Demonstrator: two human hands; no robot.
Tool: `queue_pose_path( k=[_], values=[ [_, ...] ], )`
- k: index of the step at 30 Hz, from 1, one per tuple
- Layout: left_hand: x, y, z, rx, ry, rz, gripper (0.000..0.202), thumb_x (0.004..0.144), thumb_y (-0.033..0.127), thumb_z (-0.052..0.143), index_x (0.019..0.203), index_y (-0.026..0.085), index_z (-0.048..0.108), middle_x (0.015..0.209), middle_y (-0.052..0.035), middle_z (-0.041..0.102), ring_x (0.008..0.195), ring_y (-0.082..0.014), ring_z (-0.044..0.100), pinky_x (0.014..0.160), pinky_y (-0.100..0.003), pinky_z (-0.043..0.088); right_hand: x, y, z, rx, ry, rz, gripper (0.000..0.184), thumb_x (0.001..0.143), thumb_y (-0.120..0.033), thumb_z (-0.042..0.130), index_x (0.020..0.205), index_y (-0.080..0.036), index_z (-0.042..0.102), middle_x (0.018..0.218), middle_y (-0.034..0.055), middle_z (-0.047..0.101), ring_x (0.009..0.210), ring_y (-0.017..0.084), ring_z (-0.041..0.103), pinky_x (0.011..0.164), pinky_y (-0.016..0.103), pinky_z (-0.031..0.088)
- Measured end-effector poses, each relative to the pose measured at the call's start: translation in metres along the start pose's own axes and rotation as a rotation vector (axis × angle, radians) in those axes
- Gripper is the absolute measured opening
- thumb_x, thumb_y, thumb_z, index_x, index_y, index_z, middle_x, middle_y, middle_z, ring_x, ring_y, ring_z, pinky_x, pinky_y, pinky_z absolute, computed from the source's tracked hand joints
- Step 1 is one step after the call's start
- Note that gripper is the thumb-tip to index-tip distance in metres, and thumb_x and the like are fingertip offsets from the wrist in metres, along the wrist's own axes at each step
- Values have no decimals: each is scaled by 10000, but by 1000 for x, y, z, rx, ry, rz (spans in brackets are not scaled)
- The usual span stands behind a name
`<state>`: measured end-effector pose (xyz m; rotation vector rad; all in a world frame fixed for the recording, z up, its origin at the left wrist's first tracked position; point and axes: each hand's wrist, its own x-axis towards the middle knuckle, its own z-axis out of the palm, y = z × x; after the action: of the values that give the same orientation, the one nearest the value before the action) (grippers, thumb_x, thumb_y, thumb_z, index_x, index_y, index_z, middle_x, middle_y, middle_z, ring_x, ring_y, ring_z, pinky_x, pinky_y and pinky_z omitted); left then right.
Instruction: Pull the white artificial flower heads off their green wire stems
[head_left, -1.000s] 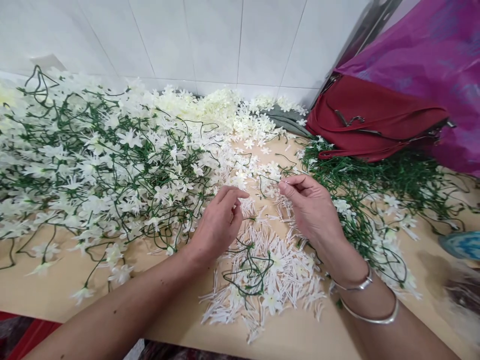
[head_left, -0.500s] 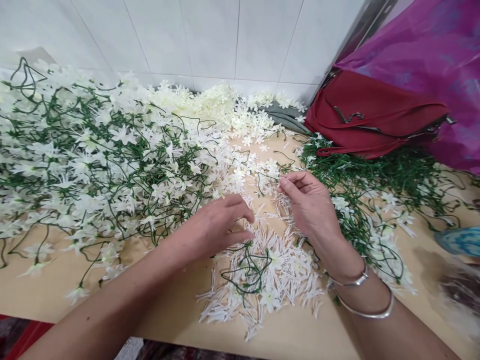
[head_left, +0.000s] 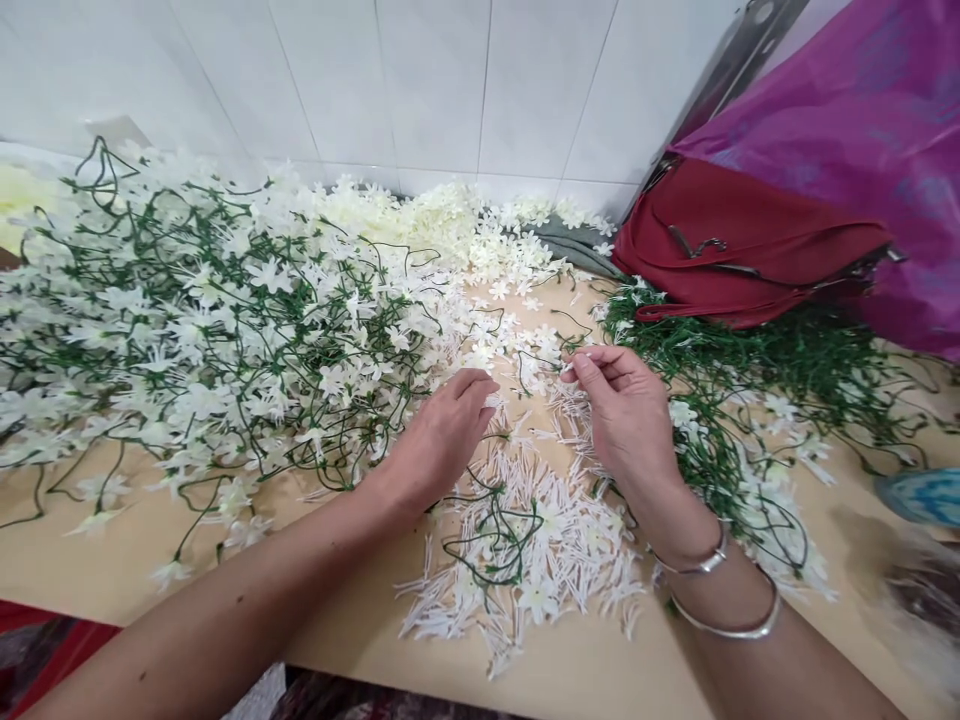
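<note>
My right hand point(head_left: 626, 410), with two silver bangles at the wrist, is closed in a pinch. A thin green stem point(head_left: 523, 372) runs to its fingertips, where a small white bit shows. My left hand point(head_left: 446, 435) is to the left, its fingers drawn together and bent down over the white pieces. Something white shows by those fingertips, but I cannot make out what they hold. Between and below the hands lies a heap of thin white sticks point(head_left: 555, 530), with a few artificial flowers and a looped green stem point(head_left: 487, 570) on top.
A large pile of white artificial flowers on green stems point(head_left: 202, 320) fills the left. Loose cream blossoms point(head_left: 435, 215) lie along the tiled wall point(head_left: 435, 90). At right are bunched green stems point(head_left: 720, 350), a red bag point(head_left: 750, 230), purple wrapping point(head_left: 847, 110) and a blue patterned object point(head_left: 919, 495).
My left hand has moved slightly up, and its spread fingers have come together. My right hand keeps its pinch almost in place. The view has shifted slightly.
</note>
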<state>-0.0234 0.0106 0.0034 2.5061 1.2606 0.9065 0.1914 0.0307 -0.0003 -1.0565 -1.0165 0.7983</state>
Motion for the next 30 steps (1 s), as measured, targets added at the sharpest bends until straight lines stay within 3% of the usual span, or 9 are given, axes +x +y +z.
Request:
queue_pose_path(
  k=[7, 15, 20, 30],
  values=[
    [9, -11, -2, 140, 8, -19, 244, 1054, 174, 441, 1271, 139, 548, 1389, -166, 577, 1163, -246, 646, 982, -386, 562, -2, 1, 1, -49, -48, 23, 108, 790, -271, 778, 857, -219, 711, 758, -21, 669, 697, 137, 616, 729, 296, 480],
    [53, -9, 5, 403, -60, -102, 209, 1005, 64, 437, 1110, 137, 602, 1117, -127, 654, 998, -239, 624, 864, -362, 525, -4, 1, 2, -86, -68, 20, 142, 810, -325, 763, 864, -217, 689, 761, -14, 662, 697, 157, 607, 728, 315, 475],
    [55, -11, 6, 459, -68, -129, 225, 976, 43, 446, 1037, 156, 630, 1019, -114, 667, 943, -253, 627, 776, -345, 495, -5, 0, 3, -117, -95, 34, 156, 818, -357, 743, 844, -224, 664, 746, -12, 650, 694, 167, 600, 713, 321, 475],
    [58, -18, 8, 428, -118, -187, 246, 997, 76, 423, 1066, 133, 652, 1013, -144, 671, 890, -270, 635, 705, -343, 454, -13, -6, 9, -135, -126, 66, 148, 831, -342, 747, 858, -219, 670, 754, -10, 670, 711, 159, 619, 738, 318, 494]
  ],
)
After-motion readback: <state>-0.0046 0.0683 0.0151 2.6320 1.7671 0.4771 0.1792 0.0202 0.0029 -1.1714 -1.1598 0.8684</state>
